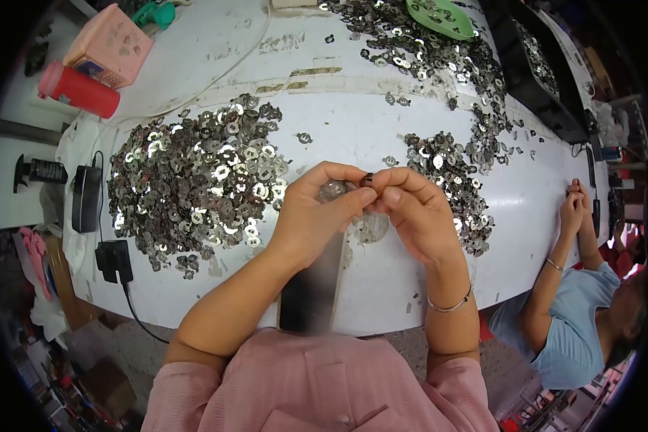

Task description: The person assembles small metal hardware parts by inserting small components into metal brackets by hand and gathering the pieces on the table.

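My left hand and my right hand meet over the white table, fingertips pinched together. Between them is a small dark metal piece, gripped from both sides; its exact shape is mostly hidden by the fingers. Below the fingertips a clear, roundish item lies on the tabletop, partly covered by my hands. A big heap of small flat ring-like metal pieces spreads to the left of my left hand. Beyond my right hand lies a smaller pile of similar pieces.
A dark flat phone-like slab lies at the near edge. Left stand a red bottle, a pink basket and a black adapter. A green dish and a black bin are far right. A person in blue sits right.
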Available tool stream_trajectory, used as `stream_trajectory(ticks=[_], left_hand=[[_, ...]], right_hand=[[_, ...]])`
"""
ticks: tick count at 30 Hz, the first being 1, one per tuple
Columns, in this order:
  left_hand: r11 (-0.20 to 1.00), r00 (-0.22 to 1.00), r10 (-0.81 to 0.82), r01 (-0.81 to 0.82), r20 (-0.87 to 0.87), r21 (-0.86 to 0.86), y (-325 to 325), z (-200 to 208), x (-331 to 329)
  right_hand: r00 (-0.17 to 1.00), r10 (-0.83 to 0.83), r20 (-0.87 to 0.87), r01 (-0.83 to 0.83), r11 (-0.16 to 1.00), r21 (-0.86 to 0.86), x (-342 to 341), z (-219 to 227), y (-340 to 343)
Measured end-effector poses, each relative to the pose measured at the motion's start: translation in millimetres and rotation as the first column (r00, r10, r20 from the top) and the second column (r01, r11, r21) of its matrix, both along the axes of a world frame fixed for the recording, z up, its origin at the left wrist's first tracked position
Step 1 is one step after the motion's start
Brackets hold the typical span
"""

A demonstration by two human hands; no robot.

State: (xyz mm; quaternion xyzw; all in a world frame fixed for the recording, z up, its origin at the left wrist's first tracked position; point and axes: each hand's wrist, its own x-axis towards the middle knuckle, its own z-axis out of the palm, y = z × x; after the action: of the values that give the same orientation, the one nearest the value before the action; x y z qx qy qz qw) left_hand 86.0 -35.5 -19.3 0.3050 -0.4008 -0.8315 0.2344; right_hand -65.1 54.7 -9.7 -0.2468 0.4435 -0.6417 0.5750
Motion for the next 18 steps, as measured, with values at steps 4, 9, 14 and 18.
stream_trajectory(ticks=[4,9,14,18], left_hand=[[0.995,0.997,0.070,-0.067,0.034,-0.079,1.0,-7.0,0.1],[0.990,0.997,0.072,-0.068,-0.028,0.123,-1.6,-7.6,-0.9],[0.967,0.992,0.010,0.023,-0.128,0.254,-5.3,-8.0,3.0],[0.964,0.980,-0.164,0.184,-0.112,0.193,-5.5,1.0,3.6]], right_hand=[[0.992,-0.039,-0.122,0.034,0.999,-0.039,3.4,-6.1,-3.7],[0.977,-0.073,-0.202,0.069,0.997,-0.026,2.3,-6.3,-5.2],[0.963,-0.107,-0.248,0.096,0.994,-0.059,0.7,-5.6,-3.4],[0.953,-0.124,-0.275,0.106,0.991,-0.082,0.4,-4.8,-1.4]])
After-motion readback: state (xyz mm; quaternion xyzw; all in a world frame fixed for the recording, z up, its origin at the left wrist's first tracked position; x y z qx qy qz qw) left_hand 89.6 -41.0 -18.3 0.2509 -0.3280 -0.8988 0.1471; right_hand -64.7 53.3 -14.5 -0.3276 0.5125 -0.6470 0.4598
